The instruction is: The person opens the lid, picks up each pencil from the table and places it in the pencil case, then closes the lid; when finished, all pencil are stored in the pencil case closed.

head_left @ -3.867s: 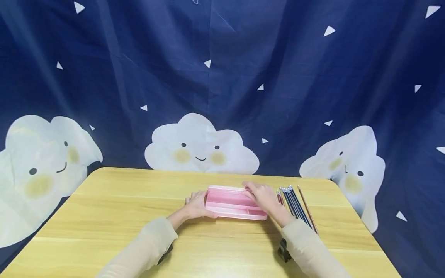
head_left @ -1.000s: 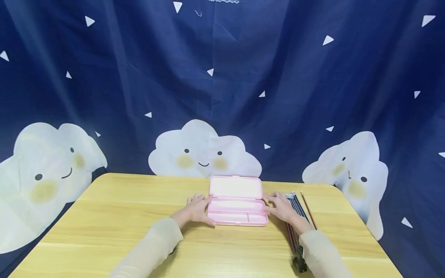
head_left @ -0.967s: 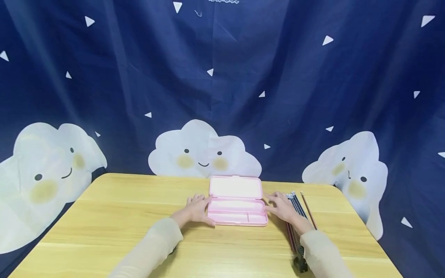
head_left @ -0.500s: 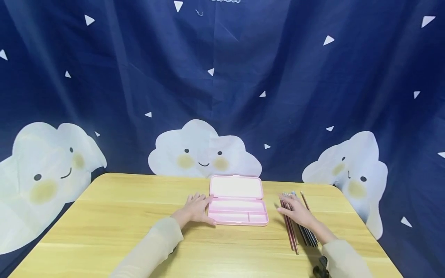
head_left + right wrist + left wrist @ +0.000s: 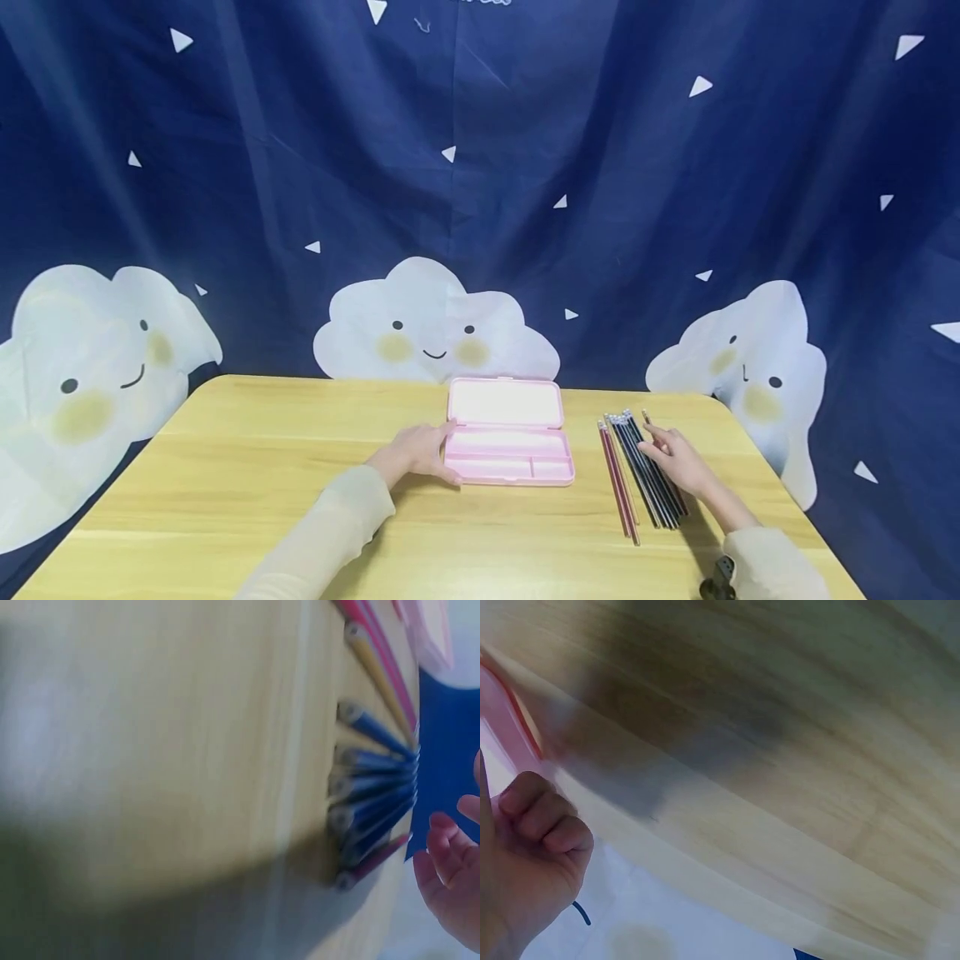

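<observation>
A pink pencil case (image 5: 487, 444) lies with its lid raised at the back of the table, its compartments bare. My left hand (image 5: 418, 450) holds its left end between thumb and index finger; the other fingers (image 5: 544, 817) curl inward in the left wrist view. To the right, dark blue pencils (image 5: 639, 471) lie side by side, with red pencils (image 5: 617, 492) left of them and a yellowish one (image 5: 379, 675) between. A single reddish-brown pencil (image 5: 375, 859) is at the bundle's right side. My right hand (image 5: 678, 462) hovers over that side, fingers loosely bent, holding nothing.
The wooden table (image 5: 285, 467) ends against a dark blue curtain (image 5: 510, 167) printed with smiling clouds. A small black device (image 5: 718, 579) sits at my right wrist. Bare wood separates the pencil case from the pencils.
The pencil case lid has been opened and laid back. My right hand has left the case's right end and moved right over the pencils. The left hand's outer fingers have curled in.
</observation>
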Action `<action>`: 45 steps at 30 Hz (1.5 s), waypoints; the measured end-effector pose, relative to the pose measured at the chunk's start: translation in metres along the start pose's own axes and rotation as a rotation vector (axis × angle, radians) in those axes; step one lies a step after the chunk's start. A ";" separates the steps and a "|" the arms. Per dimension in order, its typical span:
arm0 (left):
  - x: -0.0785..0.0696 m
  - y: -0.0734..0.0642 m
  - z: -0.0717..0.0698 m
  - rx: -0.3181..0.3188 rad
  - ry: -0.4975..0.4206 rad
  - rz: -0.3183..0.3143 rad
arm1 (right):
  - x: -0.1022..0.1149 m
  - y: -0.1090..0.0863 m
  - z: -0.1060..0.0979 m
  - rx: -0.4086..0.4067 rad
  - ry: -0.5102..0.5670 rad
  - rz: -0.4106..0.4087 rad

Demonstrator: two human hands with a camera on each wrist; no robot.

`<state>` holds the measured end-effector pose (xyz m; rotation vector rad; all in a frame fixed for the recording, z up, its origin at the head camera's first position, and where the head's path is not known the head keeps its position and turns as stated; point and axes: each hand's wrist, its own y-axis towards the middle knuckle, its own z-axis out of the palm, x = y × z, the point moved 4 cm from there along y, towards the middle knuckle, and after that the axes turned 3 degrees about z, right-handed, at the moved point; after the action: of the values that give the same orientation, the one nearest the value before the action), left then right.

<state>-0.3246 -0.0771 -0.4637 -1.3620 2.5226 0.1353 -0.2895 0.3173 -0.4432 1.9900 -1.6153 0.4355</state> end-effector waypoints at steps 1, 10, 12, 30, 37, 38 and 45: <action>0.000 0.000 0.000 0.005 -0.004 -0.006 | -0.003 -0.001 0.000 0.000 0.000 0.009; 0.000 -0.001 0.002 0.057 -0.083 -0.072 | -0.026 -0.006 -0.002 0.036 -0.019 0.090; 0.000 -0.001 0.002 0.066 -0.095 -0.083 | -0.029 -0.006 -0.002 0.053 -0.022 0.096; 0.002 0.004 0.004 0.091 -0.107 -0.086 | -0.040 -0.001 -0.003 0.122 -0.018 0.179; 0.001 0.004 0.003 0.107 -0.117 -0.098 | -0.042 0.001 -0.003 0.147 -0.006 0.167; 0.001 0.004 0.003 0.109 -0.118 -0.101 | -0.042 0.001 -0.002 0.148 -0.003 0.168; 0.003 0.004 0.003 0.112 -0.122 -0.107 | -0.040 0.002 -0.002 0.149 -0.007 0.185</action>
<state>-0.3289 -0.0763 -0.4680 -1.3962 2.3163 0.0539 -0.3001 0.3497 -0.4635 1.9559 -1.8272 0.6360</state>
